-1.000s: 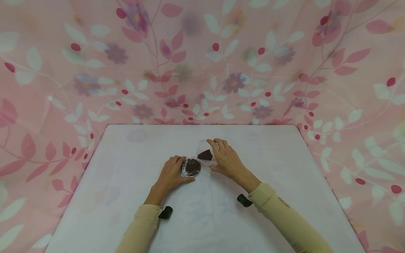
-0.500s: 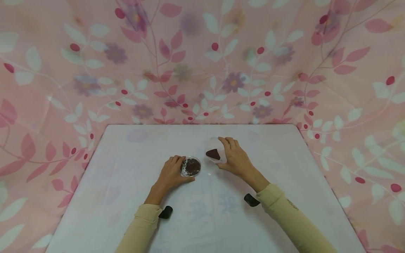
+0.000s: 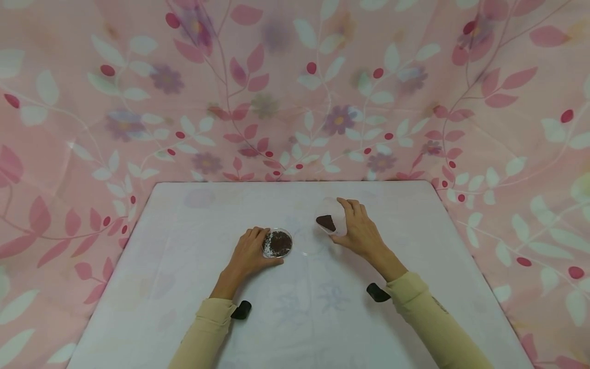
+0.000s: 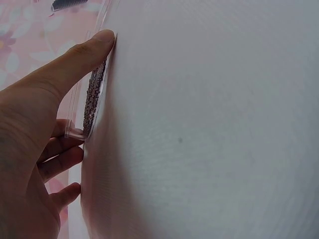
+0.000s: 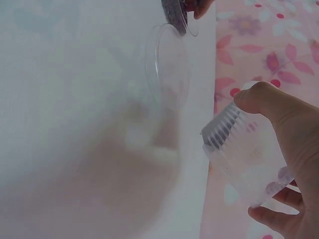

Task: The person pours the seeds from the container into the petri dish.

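Observation:
A clear shallow dish with dark brown grains in it rests on the white table. My left hand holds its left rim, thumb along the near edge; in the left wrist view the dish shows edge-on beside my thumb. My right hand grips a clear plastic cup, tilted, with some dark grains left inside, lifted to the right of the dish. The right wrist view shows the ribbed cup between thumb and fingers.
A clear round lid lies flat on the table just right of the dish. A pink floral cloth hangs behind and along both sides of the table.
My right hand has carried the tilted cup away from the dish, to the right and slightly back. The left hand and the dish have stayed put.

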`<action>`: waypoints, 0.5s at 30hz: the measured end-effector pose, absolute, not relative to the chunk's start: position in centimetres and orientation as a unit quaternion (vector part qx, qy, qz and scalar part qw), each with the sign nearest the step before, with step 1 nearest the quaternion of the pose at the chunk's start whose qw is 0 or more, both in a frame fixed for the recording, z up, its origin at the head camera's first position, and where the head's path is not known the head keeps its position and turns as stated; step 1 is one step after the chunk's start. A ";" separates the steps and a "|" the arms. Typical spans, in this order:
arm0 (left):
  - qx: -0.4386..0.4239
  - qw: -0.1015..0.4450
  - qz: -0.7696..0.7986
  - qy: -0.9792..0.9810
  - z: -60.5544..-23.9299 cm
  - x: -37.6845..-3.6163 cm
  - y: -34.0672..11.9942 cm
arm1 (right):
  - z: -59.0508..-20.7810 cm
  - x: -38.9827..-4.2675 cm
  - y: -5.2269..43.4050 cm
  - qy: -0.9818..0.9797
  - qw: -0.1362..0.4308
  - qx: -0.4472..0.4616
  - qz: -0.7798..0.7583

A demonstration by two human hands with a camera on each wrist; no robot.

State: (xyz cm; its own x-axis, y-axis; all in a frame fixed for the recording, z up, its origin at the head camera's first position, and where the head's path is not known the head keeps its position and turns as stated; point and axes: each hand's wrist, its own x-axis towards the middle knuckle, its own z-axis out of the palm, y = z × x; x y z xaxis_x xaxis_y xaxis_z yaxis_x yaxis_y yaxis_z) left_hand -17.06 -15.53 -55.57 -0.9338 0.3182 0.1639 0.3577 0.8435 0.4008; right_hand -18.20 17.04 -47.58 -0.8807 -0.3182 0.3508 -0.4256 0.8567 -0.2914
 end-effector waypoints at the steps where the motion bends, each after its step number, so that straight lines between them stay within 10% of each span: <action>1: -0.176 0.045 -0.219 -0.959 -55.6 -17.0 -15.5 | -47.6 -18.2 17.2 -0.952 0.149 0.192 0.185; 15: -0.174 0.038 -0.221 -0.959 -55.2 -16.9 -15.4 | -48.6 -17.9 19.3 -0.944 0.178 0.171 0.219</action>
